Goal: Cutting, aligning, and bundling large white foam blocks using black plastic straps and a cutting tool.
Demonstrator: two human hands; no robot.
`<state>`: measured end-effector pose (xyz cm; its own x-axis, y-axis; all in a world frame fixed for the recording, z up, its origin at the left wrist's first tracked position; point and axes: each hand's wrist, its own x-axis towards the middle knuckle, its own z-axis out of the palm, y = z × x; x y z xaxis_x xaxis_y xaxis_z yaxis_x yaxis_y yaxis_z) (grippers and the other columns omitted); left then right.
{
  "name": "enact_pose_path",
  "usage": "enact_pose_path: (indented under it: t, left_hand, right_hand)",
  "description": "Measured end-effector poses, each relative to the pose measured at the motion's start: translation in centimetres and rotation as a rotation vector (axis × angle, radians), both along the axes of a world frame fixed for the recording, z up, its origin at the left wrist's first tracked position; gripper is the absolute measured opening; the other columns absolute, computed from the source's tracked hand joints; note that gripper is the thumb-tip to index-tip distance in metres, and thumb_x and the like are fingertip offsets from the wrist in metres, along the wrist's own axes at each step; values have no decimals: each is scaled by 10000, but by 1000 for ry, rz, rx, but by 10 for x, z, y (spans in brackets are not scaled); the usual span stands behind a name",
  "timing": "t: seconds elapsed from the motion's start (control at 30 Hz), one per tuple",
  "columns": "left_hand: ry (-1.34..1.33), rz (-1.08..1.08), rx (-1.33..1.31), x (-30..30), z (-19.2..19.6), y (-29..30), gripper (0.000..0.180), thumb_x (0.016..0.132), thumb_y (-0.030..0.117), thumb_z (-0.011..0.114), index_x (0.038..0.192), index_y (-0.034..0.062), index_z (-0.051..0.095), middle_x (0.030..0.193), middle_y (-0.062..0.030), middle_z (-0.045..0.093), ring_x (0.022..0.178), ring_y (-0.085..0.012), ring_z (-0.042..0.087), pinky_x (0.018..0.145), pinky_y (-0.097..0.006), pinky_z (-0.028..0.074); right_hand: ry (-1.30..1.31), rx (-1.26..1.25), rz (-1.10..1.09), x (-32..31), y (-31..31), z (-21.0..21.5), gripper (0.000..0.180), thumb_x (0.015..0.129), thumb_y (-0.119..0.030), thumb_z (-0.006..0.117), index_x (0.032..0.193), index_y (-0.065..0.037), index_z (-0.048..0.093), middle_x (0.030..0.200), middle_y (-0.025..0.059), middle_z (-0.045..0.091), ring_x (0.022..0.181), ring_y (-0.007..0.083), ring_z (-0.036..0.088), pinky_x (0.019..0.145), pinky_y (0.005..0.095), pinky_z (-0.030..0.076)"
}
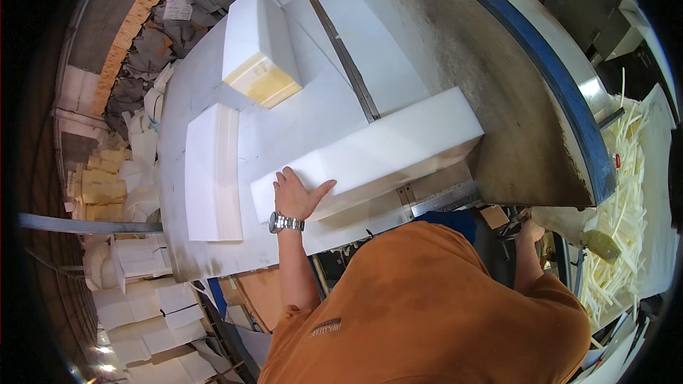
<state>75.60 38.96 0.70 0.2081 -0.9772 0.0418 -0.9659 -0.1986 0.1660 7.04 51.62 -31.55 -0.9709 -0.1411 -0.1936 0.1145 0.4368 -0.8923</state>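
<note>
Foam block [409, 139]'s lying on the worktop [320, 110], looks whole, so probably early days; what's left is hard to judge. Two more blocks [260, 39] sit apart. Left hand [297, 198] rests on it, fingers spread, not gripping. Right hand [528, 231]? Can't tell. Shirt [427, 313] print's too small to read.

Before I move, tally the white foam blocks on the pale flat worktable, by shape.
Long white foam block, under the left hand: 1
White foam block with a yellowish end: 1
White foam block with a layered-looking side: 1
Total: 3
</note>
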Motion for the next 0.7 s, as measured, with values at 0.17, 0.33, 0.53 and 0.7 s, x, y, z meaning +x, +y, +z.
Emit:
enact_pose_path:
  t: [0.17, 0.33, 0.53, 0.7]
  left_hand:
    - [127, 35, 128, -7, 10, -8, 1195, 646, 804, 826, 1266, -157, 478, 1196, -366, 603, 1115, -542, 614, 1000, -552, 517]
    - [79, 98, 146, -2, 10, 5, 1221, 625, 826, 823, 1275, -149, 482, 1238, -379, 600, 1149, -535, 619, 998, -545, 529]
    - [72, 82, 143, -10, 14, 0, 1228, 617, 844, 814, 1269, -143, 483, 1252, -385, 615, 1157, -512, 644, 982, -515, 548]
    - [105, 121, 182, -3, 13, 7, 1289, 607, 857, 809, 1354, -127, 442, 1320, -394, 581, 1228, -535, 604, 1025, -539, 532]
  right_hand:
    - [46, 112, 184, -33, 14, -23, 350, 947, -282, 695, 1109, 26, 734, 1103, 113, 744, 933, 282, 677, 784, 437, 517]
    - [-269, 6, 48, 32, -10, 51, 415, 1032, -311, 628, 1264, 26, 697, 1221, 138, 737, 991, 317, 692, 820, 465, 523]
    - [-226, -69, 56, 27, 5, 69, 442, 1031, -346, 629, 1287, 9, 692, 1251, 178, 704, 1018, 322, 669, 824, 495, 511]
    - [-302, 154, 92, 31, -4, 82, 512, 1045, -365, 601, 1409, -6, 606, 1334, 206, 661, 1088, 373, 655, 860, 524, 524]
